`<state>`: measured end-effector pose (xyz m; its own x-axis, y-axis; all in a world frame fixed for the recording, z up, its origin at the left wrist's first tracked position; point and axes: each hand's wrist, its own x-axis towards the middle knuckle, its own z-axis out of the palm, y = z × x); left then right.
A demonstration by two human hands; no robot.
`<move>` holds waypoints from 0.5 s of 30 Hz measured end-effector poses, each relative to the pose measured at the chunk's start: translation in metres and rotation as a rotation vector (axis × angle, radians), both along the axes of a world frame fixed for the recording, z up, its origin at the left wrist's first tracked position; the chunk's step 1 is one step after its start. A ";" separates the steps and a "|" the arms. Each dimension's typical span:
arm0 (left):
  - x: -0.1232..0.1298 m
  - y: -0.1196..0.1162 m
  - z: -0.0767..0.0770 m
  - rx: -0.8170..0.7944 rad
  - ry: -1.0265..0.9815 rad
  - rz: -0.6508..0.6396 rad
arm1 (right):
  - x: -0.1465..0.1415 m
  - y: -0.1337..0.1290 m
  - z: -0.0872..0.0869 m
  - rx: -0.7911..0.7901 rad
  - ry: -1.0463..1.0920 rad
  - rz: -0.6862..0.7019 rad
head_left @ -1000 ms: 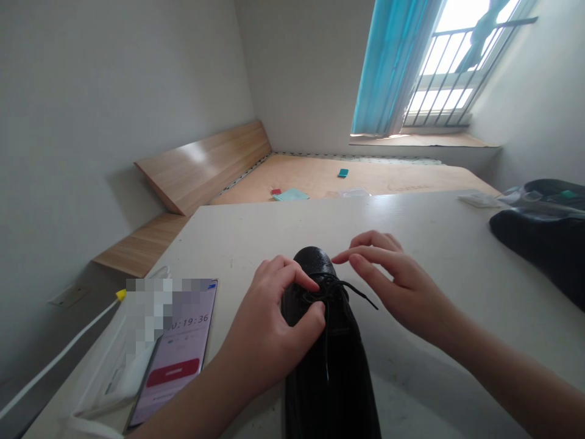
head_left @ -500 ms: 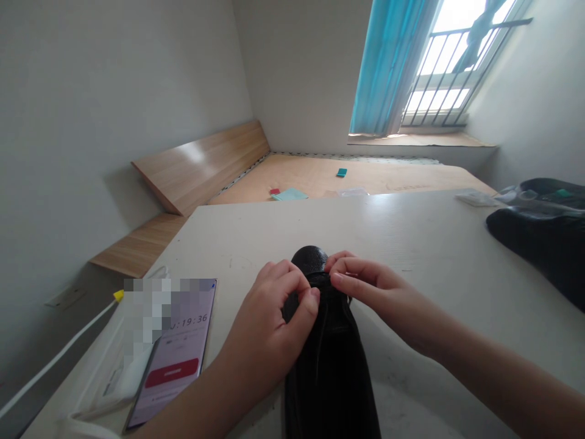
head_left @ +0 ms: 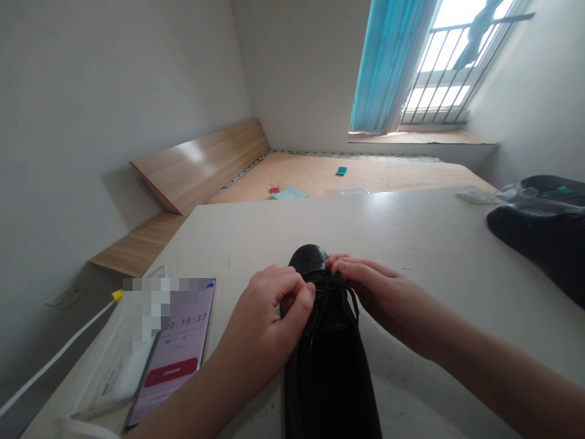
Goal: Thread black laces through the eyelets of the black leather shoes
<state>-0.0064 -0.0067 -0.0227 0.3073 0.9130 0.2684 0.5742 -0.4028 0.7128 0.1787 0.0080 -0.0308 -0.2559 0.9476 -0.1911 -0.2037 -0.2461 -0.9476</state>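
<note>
A black lace-up shoe (head_left: pixel 331 372) lies on the white table with its toe pointing away from me. Its black shoelace (head_left: pixel 325 289) runs across the front and hangs in a loop on the right side. My left hand (head_left: pixel 276 314) is closed at the left of the lacing, thumb and forefinger pinched on the lace. On the other side, my right hand (head_left: pixel 365 277) is closed with bent fingertips on the lace just behind the toe. What lies under its fingers is partly hidden.
A phone (head_left: pixel 178 353) showing a timer lies at the left beside a white pouch (head_left: pixel 123 384). Another black shoe (head_left: pixel 539 244) sits at the right edge near clear plastic packaging (head_left: pixel 475 196). Beyond the white table (head_left: pixel 247 231) is a bed (head_left: pixel 388 177).
My hands have drawn slightly apart, and a lace loop now shows below my right hand. The right thumb has tucked in closer to the fingers. The shoe has stayed in place.
</note>
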 end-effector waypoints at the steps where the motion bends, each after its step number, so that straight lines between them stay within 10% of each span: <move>1: 0.000 0.000 0.000 0.009 0.009 0.005 | -0.001 0.000 0.001 -0.033 0.048 0.005; 15: -0.004 0.001 -0.003 0.008 0.044 0.045 | -0.004 -0.004 -0.004 -0.026 0.090 -0.020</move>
<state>-0.0102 -0.0061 -0.0258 0.2774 0.9241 0.2628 0.6230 -0.3812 0.6830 0.1749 0.0037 -0.0347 -0.2542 0.9478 -0.1924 -0.2928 -0.2650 -0.9187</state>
